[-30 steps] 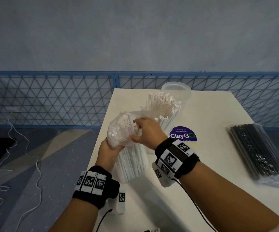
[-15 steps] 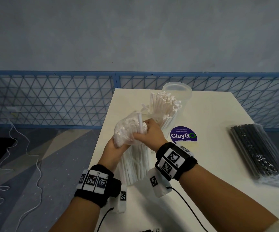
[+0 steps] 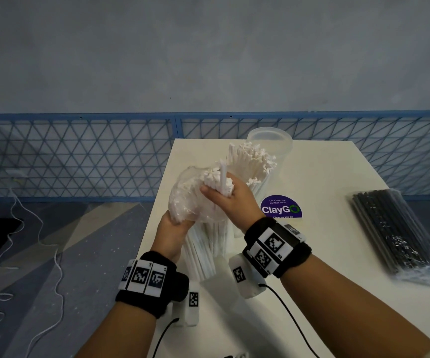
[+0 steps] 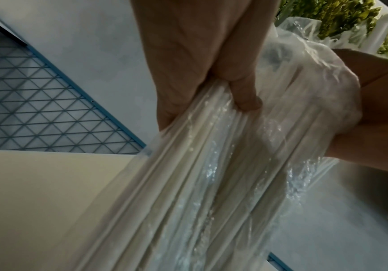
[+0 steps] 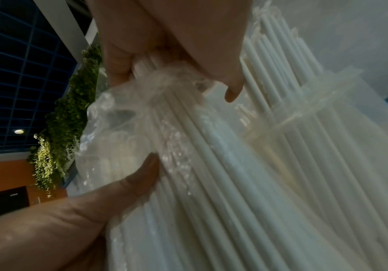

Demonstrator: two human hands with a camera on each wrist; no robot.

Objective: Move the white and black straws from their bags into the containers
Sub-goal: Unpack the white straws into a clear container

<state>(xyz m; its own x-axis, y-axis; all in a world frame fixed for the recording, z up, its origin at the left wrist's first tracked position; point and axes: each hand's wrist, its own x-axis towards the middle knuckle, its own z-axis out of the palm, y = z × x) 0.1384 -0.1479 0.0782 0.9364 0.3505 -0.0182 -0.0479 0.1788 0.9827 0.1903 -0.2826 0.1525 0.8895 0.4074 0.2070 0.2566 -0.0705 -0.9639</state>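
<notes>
A clear bag of white straws (image 3: 203, 244) stands upright near the table's left edge. My left hand (image 3: 175, 226) grips the bag (image 4: 211, 183) around its upper part from the left. At the bag's open top my right hand (image 3: 226, 195) pinches a small bunch of white straws (image 3: 223, 177), one sticking up higher than the others. In the right wrist view those fingers (image 5: 118, 60) curl round the straw ends. Behind stands a clear container (image 3: 255, 182) holding many white straws (image 5: 281, 73). A second clear container (image 3: 270, 140), no straws visible in it, stands behind that one. The bag of black straws (image 3: 394, 231) lies at the right.
The cream table (image 3: 324, 177) carries a purple ClayGo sticker (image 3: 281, 208) in the middle. A blue mesh railing (image 3: 79, 156) runs behind the table. White cables (image 3: 28, 241) lie on the floor to the left.
My right hand has reached into the bag's open top and taken hold of a bunch of straws, drawing one upward. Both hands and the bag's top have shifted slightly right.
</notes>
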